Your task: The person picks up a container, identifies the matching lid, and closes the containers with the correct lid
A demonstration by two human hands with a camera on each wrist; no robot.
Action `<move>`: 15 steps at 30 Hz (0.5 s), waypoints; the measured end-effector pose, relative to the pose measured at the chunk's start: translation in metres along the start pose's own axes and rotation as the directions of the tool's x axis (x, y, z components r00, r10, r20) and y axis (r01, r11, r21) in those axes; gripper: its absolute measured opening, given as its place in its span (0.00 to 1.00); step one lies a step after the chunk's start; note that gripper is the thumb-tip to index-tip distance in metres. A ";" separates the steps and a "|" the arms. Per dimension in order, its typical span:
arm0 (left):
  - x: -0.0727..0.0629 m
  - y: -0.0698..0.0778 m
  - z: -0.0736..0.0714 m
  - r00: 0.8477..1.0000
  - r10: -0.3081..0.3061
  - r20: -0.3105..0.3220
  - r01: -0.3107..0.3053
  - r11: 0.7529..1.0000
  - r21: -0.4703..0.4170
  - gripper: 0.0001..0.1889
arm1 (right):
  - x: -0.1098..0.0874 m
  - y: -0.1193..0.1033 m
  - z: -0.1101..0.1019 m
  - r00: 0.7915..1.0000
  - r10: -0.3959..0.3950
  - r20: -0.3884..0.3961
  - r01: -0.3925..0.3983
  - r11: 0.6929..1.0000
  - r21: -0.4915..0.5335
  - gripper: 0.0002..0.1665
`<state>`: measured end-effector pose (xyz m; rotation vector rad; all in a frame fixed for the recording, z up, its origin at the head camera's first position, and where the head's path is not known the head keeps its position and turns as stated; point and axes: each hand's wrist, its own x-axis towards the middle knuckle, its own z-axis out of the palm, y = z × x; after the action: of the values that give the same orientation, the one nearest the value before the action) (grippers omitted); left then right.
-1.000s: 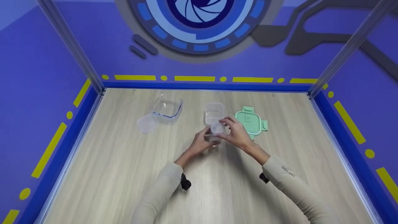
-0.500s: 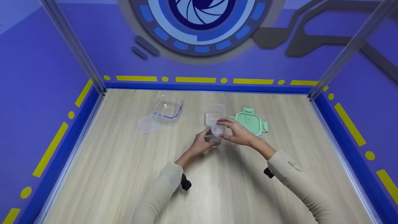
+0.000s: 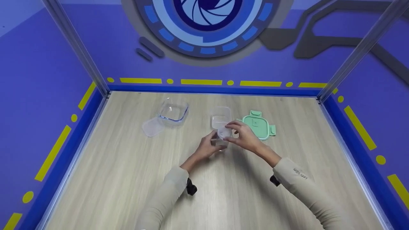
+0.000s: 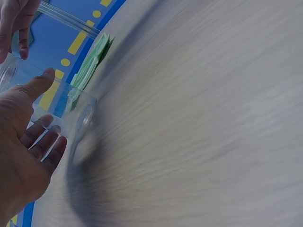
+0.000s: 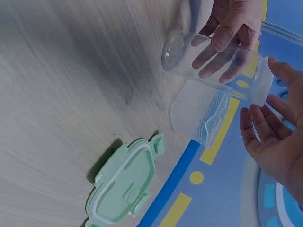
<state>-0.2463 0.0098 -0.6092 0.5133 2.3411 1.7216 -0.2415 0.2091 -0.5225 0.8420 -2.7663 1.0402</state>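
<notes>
Farthest left of the clear jar (image 3: 221, 143), you had a flat frosted lid (image 3: 151, 128) on the table (image 3: 127, 166), its edge meeting the near corner of the glass container (image 3: 171, 119); whether it was touching or only overlapped in view could not be told. The glass container stood well left of the jar and farther back. Just left of the jar, your left hand (image 3: 206, 146) was grasping its body, thumb on one side and fingers round the other. The jar itself was near the middle of the table, between your hands; whether its base rested on the wood could not be told. Beyond it stood a translucent box (image 3: 221, 111), almost in line behind the jar. At the jar's top right, your right hand (image 3: 245, 137) was pinching the small frosted cap (image 3: 224, 132) across the mouth. Farther right and back from the jar lay the green clip lid (image 3: 256, 126), partly behind your right wrist. The step in hand looked like working the cap at the jar's mouth, though fitting and loosening would look alike here. The next move seemed to call for a steady left hold and an even grip round the cap's rim, keeping it level. The table's far edge lay past the box, its side edges well apart from the jar; your easiest room was on the jar's near side, while your right knuckles had little to spare before the box and green clip lid.
</notes>
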 end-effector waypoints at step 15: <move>-0.001 -0.001 0.000 1.000 0.026 0.007 -0.026 0.999 0.039 0.34 | -0.005 0.000 0.004 0.998 -0.012 -0.057 0.010 1.000 -0.028 0.33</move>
<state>-0.2458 0.0087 -0.6102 0.5570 2.3784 1.6854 -0.2371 0.2087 -0.5269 0.8099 -2.7189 1.0059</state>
